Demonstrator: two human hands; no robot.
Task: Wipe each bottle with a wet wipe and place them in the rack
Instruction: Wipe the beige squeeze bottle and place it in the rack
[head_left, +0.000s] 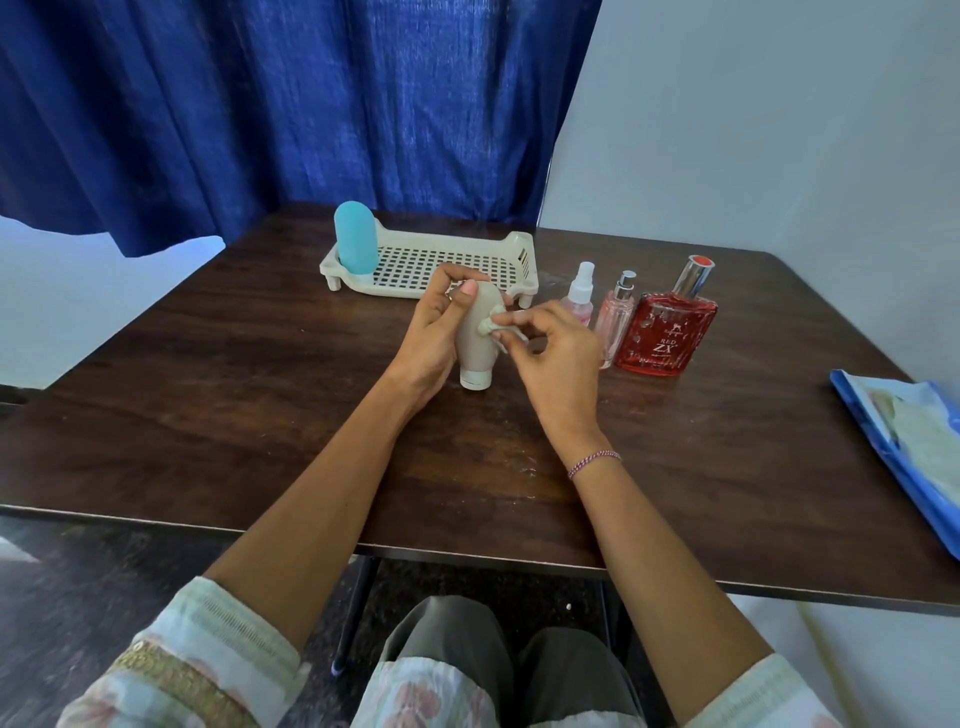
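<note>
A beige squeeze bottle (475, 348) stands on its white cap in the middle of the table. My left hand (441, 322) grips its upper part. My right hand (558, 353) presses a crumpled white wet wipe (493, 325) against the bottle's right side. Behind them sits a cream slotted rack (441, 260) with a light blue bottle (355, 238) standing in its left end. To the right stand a small pink spray bottle (580, 296), a slim pink perfume bottle (615, 317) and a large red perfume bottle (667, 330).
A blue wet wipe pack (909, 441) lies at the table's right edge. The dark wooden table (234, 415) has its front edge close to my knees. A blue curtain (260, 104) hangs behind, with a white wall to the right.
</note>
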